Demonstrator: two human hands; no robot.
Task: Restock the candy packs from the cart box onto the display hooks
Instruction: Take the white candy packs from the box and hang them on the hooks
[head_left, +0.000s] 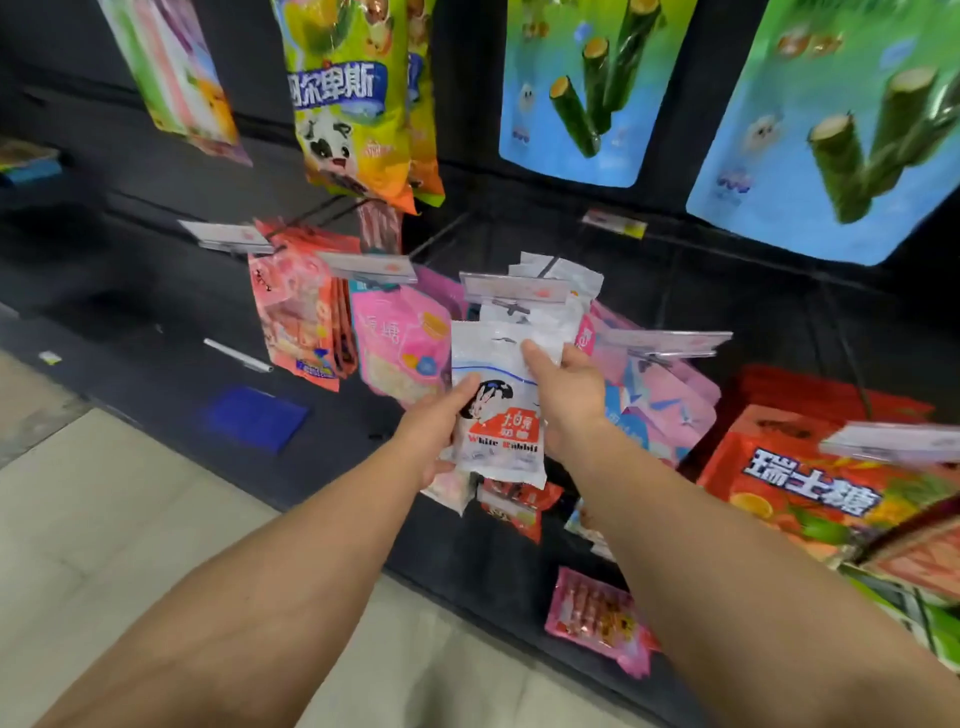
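Both hands' fingers grip White Rabbit pack (498, 400): upright, long axis vertical, top seemingly near hook.

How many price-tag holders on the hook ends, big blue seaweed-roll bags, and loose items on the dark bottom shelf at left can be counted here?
Price-tag holders: 6
Blue seaweed-roll bags: 2
Loose items on the dark shelf (white marker, blue pad): 2
Total: 10

light: bright, even | glare: glossy blue bags (831, 145) | blur: frame edges | distortion: wide-angle bowing
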